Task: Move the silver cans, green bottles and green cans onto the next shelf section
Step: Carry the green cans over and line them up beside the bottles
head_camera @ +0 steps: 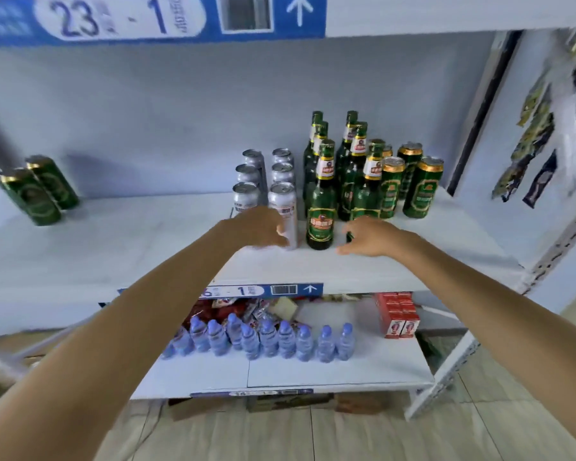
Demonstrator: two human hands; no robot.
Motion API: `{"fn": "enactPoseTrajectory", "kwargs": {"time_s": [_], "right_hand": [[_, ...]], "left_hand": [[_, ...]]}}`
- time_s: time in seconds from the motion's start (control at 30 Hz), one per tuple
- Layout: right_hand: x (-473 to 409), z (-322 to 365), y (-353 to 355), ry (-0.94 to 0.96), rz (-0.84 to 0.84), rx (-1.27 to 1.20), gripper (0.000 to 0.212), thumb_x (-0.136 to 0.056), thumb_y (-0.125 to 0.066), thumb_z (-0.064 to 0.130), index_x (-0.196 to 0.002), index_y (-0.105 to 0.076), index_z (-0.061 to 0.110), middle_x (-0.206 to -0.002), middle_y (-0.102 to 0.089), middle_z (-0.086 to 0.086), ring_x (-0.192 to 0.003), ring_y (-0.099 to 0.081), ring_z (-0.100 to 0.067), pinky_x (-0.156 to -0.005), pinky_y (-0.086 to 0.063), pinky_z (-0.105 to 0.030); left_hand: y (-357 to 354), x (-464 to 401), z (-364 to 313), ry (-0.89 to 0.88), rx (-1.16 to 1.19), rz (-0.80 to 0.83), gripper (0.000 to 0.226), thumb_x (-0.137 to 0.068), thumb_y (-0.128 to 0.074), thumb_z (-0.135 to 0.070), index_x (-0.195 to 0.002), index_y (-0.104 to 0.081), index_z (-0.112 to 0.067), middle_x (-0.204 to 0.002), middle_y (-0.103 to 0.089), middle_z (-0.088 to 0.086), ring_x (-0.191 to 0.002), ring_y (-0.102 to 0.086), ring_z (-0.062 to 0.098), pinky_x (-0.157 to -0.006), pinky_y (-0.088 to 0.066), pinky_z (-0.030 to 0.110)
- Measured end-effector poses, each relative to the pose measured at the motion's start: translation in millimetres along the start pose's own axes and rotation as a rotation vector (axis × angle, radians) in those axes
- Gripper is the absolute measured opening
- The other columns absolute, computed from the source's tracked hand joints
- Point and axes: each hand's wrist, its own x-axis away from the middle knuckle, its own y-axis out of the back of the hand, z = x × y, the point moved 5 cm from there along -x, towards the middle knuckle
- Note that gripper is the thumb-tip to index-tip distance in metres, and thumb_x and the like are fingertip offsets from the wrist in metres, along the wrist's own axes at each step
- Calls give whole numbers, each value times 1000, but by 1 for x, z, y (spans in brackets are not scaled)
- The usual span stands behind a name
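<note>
Several silver cans (pixel 281 174) stand in two rows on the white shelf (pixel 140 247). Right of them are several green bottles (pixel 321 207) and several green cans (pixel 423 189). My left hand (pixel 256 229) curls around the front right silver can (pixel 290 224), fingers and thumb touching it. My right hand (pixel 371 237) wraps the base of a front green bottle (pixel 368 194); a dark bit of glass shows between thumb and fingers. Both items stand on the shelf. Two green cans (pixel 42 191) stand in the shelf section at the far left.
A shelf edge with a blue label strip (pixel 263 290) lies under my arms. Below are small water bottles (pixel 266 341), red cartons (pixel 398 314) and snack packs. A white upright post (pixel 556 247) and hanging packets (pixel 532 141) bound the right side. Another shelf sits overhead.
</note>
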Motion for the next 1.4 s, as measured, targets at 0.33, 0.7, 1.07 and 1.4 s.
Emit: {"fn": "enactPoseTrajectory", "kwargs": {"time_s": [0.33, 0.7, 1.07, 1.4], "right_hand": [[-88, 184, -5, 253, -35, 26, 65, -87, -56, 53, -137, -46, 13, -138, -52, -10, -122, -52, -29, -96, -45, -36], [-208, 385, -8, 406, -41, 45, 70, -87, -55, 54, -144, -34, 18, -143, -43, -8, -129, -46, -27, -100, -42, -38], [-336, 561, -42, 286, 0, -81, 70, -87, -58, 50, -143, -38, 13, -146, -42, -11, -131, -44, -27, -103, -40, -39], [-414, 613, -50, 173, 22, -136, 67, -89, -53, 51, -139, -42, 7, -144, -44, -12, -131, -44, -27, -104, -40, -40]], "left_hand": [[2, 49, 193, 304, 2, -30, 45, -89, -58, -46, -126, -58, -20, -133, -56, 1, -122, -51, 21, -103, -39, 34], [34, 123, 412, 557, 81, -73, 51, -89, -59, -44, -132, -54, -18, -137, -53, 4, -124, -50, 22, -103, -41, 34], [54, 139, 642, 644, 158, -178, 63, -88, -58, -50, -139, -46, -15, -145, -46, 6, -134, -42, 26, -106, -36, 38], [66, 69, 719, 645, 504, -440, 86, -70, -68, -63, -135, -38, -15, -127, -55, 6, -111, -59, 28, -85, -53, 43]]}}
